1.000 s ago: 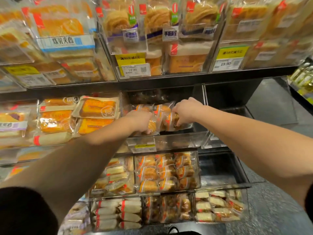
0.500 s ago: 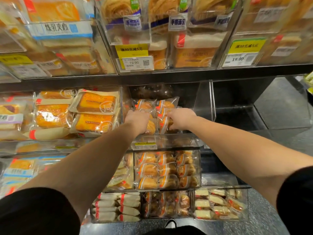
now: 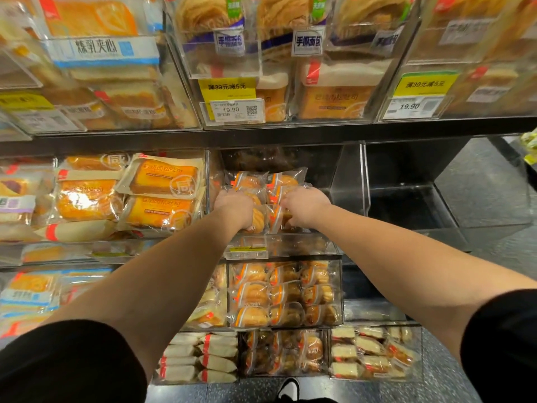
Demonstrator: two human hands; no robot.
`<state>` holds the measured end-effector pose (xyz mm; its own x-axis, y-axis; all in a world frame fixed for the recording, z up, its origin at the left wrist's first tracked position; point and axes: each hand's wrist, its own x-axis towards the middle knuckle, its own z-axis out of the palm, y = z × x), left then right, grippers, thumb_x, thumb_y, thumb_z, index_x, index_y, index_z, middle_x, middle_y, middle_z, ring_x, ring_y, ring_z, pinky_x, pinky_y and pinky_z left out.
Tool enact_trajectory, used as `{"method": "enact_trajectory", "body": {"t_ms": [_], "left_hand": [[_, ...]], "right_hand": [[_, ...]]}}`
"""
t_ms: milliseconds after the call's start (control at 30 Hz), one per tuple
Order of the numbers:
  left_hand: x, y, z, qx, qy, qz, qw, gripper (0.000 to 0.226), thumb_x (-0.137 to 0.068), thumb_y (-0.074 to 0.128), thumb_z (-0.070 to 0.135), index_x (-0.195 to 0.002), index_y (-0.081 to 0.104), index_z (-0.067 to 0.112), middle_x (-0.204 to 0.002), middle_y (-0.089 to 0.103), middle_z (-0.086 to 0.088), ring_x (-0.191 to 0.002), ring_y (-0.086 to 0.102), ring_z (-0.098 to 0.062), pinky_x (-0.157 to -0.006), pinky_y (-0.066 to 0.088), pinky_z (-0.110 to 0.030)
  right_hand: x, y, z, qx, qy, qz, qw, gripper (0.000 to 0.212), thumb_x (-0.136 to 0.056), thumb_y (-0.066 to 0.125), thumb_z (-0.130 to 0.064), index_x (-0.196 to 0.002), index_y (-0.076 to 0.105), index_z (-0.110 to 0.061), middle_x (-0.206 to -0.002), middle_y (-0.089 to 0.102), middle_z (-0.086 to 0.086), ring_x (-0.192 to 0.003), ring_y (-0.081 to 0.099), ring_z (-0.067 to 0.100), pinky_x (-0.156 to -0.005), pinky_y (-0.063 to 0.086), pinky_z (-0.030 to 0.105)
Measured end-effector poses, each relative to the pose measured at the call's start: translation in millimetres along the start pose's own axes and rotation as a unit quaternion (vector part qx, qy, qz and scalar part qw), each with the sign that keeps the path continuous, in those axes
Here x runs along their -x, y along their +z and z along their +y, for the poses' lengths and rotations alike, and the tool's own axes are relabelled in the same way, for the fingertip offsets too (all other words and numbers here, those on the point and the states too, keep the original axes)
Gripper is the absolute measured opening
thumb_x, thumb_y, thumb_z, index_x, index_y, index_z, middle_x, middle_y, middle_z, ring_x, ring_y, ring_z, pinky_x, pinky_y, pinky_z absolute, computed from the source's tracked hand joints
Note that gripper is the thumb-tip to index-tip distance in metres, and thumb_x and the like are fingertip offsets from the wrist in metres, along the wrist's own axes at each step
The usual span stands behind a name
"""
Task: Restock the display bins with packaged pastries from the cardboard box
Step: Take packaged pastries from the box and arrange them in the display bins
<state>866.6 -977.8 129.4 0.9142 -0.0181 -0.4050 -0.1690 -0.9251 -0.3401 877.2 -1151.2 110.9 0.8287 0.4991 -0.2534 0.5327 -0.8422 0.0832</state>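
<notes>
Both my arms reach into a clear plastic display bin (image 3: 347, 181) on the middle shelf. Several small packaged pastries (image 3: 263, 181) in clear wrappers with orange stripes lie stacked in it. My left hand (image 3: 234, 206) rests palm down on the left packets, fingers curled around a round bun packet (image 3: 257, 221). My right hand (image 3: 303, 206) presses on the right packets, fingers closed over one packet (image 3: 276, 218). The fingertips of both hands are hidden among the wrappers. No cardboard box is in view.
An empty clear bin (image 3: 406, 196) stands to the right. Large toast packs (image 3: 162, 181) fill the bin on the left. Fuller pastry bins (image 3: 283, 292) sit below, bread bags and price tags (image 3: 232, 109) above. My shoe (image 3: 289, 389) shows on the dark floor.
Both hands have sunk lower and deeper into the bin, and the pastry packets they carried now lie on the stack. My head has moved closer to the shelf.
</notes>
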Motion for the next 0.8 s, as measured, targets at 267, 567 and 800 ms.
{"method": "enact_trajectory", "body": {"t_ms": [267,567,800], "left_hand": [[5.7,-4.2,4.5,0.018,-0.006,-0.017,1.0,0.052,-0.091,0.064,0.021,-0.14,0.05,0.012,-0.141,0.049,-0.01,-0.131,0.04,-0.031,-0.107,0.033,-0.044],[16.4,-4.8,0.8,0.019,-0.009,0.039,0.999,0.045,-0.094,0.054,0.014,-0.139,0.05,0.014,-0.14,0.051,-0.01,-0.133,0.041,-0.031,-0.11,0.03,-0.045],[25.3,-9.3,-4.9,0.053,-0.002,0.044,0.998,0.05,-0.091,0.061,0.014,-0.14,0.05,0.013,-0.139,0.049,-0.011,-0.131,0.042,-0.031,-0.108,0.036,-0.044]], "right_hand": [[8.4,-12.6,11.2,0.059,-0.056,0.016,0.997,0.063,-0.09,0.067,-0.045,-0.145,0.045,-0.025,-0.146,0.047,0.0,-0.133,0.044,0.023,-0.105,0.044,0.039],[19.3,-14.7,19.4,0.027,-0.015,0.006,1.0,0.055,-0.09,0.064,-0.051,-0.136,0.052,-0.024,-0.14,0.053,-0.001,-0.133,0.045,0.022,-0.109,0.039,0.04],[27.6,-22.4,18.2,-0.015,0.02,0.006,1.0,0.063,-0.088,0.067,-0.052,-0.14,0.049,-0.023,-0.139,0.053,0.0,-0.129,0.047,0.022,-0.106,0.041,0.041]]}}
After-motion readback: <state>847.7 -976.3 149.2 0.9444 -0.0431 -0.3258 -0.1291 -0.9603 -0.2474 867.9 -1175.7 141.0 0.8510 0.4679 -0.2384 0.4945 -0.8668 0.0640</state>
